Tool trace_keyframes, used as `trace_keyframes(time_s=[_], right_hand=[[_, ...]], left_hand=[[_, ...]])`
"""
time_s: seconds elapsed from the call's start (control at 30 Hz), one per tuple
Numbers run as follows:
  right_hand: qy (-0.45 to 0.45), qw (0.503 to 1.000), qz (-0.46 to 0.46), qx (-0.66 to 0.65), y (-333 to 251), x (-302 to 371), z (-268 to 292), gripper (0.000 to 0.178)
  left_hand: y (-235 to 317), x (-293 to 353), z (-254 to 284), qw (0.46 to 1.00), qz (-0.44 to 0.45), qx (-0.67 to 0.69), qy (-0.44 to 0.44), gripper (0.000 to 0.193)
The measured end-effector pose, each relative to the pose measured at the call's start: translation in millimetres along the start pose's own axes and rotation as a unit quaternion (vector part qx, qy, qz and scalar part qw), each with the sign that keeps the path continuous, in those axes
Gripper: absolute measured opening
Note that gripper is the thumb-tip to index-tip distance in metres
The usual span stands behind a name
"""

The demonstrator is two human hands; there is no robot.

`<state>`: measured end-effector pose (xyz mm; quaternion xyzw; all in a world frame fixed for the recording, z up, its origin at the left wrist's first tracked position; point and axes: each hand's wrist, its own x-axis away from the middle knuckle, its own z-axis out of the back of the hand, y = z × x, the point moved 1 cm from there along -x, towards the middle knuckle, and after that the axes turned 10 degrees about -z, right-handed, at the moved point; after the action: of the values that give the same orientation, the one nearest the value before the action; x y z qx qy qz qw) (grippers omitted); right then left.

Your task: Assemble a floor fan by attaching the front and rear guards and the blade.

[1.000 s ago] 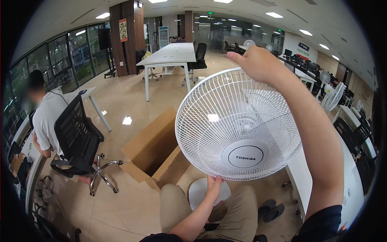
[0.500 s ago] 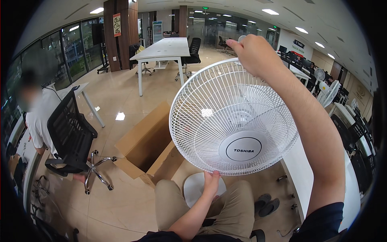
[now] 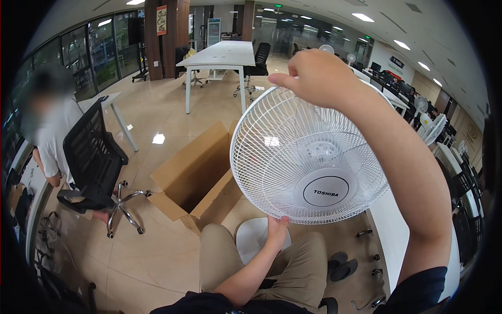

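Observation:
A white fan with a round wire guard (image 3: 272,172) faces me, tilted slightly upward. Clear blades show through the wires behind its round white centre cap. My right hand (image 3: 327,78) is closed over the upper rim, its thumb pointing left and its fingertips hidden behind. Down at the lower rim, my left hand (image 3: 277,230) is closed on the fan, thumb in front and the other fingers mostly out of sight. Between my knees stands the white round base (image 3: 251,240), partly covered by my left hand and forearm.
Left of the fan an open cardboard box (image 3: 183,180) stands on the tiled floor. A black office chair (image 3: 94,157) and a seated person (image 3: 55,131) are farther left. At right are a white table (image 3: 389,230) and grey clogs (image 3: 342,267); another white table (image 3: 225,52) stands ahead.
My right hand has shifted left along the upper rim and sits lower over it. My left hand keeps its hold below. The whole view has turned slightly.

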<state>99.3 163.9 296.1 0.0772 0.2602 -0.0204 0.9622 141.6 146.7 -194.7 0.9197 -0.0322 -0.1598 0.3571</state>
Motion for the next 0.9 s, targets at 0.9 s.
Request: trace_keyframes(time_s=[0.9], right_hand=[[0.200,0.950,0.209,0.120,-56,-17,-70,0.024]], left_hand=[[33,-4,-29,0.999,-0.046,0.004,-0.009,0.082]])
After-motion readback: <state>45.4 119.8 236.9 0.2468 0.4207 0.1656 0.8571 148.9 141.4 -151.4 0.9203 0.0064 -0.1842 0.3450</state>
